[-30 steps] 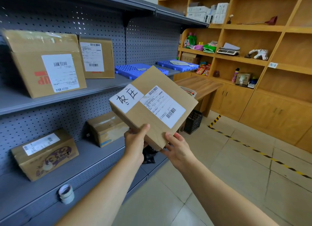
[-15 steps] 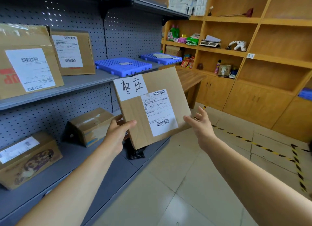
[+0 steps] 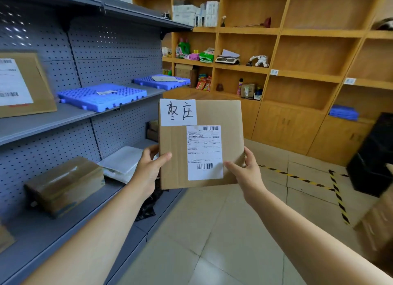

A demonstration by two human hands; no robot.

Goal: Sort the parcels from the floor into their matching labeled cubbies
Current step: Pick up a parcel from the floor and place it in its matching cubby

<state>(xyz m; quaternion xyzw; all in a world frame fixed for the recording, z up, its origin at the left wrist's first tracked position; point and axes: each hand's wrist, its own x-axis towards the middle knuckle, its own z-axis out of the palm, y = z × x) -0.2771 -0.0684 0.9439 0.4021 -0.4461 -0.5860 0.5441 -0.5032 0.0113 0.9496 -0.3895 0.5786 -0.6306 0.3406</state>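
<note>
Centrally, a flat parcel [image 3: 201,144] is gripped upright by the left hand [image 3: 148,169] and right hand [image 3: 247,174] above tiled floor [image 3: 212,231], between grey metal shelving [image 3: 74,118] and wooden cubbies [image 3: 297,76]; a black bin [image 3: 374,155] stands rightward.

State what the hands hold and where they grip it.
A flat cardboard parcel, held upright: left hand grips its lower left edge, right hand its lower right edge.

Parcel held up, label side facing camera.
Left hand [image 3: 148,169] and right hand [image 3: 244,174] grip cardboard parcel [image 3: 229,118] by lower side edges; grey shelf [image 3: 63,118] alongside.
</note>
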